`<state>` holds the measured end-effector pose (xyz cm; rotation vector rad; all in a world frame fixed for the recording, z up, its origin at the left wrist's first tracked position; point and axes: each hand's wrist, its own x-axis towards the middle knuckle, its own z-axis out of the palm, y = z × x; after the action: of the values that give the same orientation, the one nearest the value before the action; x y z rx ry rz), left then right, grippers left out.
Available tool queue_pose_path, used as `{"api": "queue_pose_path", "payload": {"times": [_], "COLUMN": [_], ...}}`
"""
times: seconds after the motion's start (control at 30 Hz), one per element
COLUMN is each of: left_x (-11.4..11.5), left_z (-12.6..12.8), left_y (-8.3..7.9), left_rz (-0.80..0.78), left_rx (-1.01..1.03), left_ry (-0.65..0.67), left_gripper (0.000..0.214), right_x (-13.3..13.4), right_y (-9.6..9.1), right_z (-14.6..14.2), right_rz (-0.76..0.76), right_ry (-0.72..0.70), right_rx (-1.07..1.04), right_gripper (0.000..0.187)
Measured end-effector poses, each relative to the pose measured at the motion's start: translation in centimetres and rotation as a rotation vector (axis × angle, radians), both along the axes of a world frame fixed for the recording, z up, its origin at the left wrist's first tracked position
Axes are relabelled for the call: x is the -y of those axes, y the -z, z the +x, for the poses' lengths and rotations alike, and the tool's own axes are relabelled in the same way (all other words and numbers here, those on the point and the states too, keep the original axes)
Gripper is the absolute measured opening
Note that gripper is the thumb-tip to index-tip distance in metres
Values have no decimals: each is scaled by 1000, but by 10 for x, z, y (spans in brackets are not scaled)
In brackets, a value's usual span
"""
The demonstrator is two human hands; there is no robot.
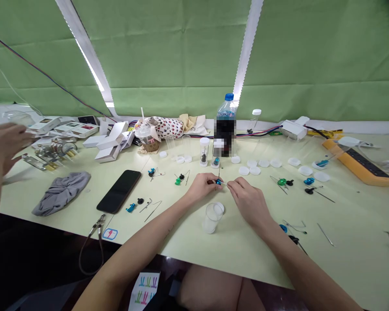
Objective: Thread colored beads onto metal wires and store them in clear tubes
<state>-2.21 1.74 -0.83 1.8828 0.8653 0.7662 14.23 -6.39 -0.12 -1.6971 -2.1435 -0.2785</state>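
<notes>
My left hand (201,185) is closed on a small blue plastic part (218,182), from which a thin dark rod (219,171) sticks up. Between the fingertips of my right hand (248,199) is a thin metal rod (224,184) whose other end meets the blue part; whether it sits inside it I cannot tell. Just below my hands a transparent plastic tube (210,222) stands on the table, a white cap (220,208) beside it. Behind them stand two capped tubes, one (203,154) with dark parts inside, the other (215,160) with a blue piece.
Sets of blue, green (178,181) and black parts with bent wires lie on both sides. White caps (254,170), a bottle (228,113), a drink cup (148,137) and an orange power strip (363,164) line the back. Left are a phone (119,191), grey cloth (61,193) and another person's hand (6,142).
</notes>
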Motion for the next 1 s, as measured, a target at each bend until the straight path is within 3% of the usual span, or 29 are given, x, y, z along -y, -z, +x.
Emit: {"api": "queue_pose_path", "payload": {"times": [0.17,0.5,0.7,0.83,1.0], "left_x": [6,6,6,4,1], "left_z": [0,4,1,-1,-2], "left_y": [-4,5,-5,-9,-7], "left_rz": [-21,-206,-51,56,-12], "left_rx": [-61,220,150,84,88], "left_ry": [-14,11,33,41,96], "left_gripper": [19,27,31,31,31], "right_x": [1,-2,-3,-5,-10], "right_y": [-1,-11,-13,-10,-5], "right_z": [-2,0,1,3,6], "right_rz": [14,-16,-41,-145,-350], "right_ry": [-30,-63,-76,-76,-21], "right_rx": [-66,-390,-482,-661,-960], "right_gripper": [31,28,27,25,28]}}
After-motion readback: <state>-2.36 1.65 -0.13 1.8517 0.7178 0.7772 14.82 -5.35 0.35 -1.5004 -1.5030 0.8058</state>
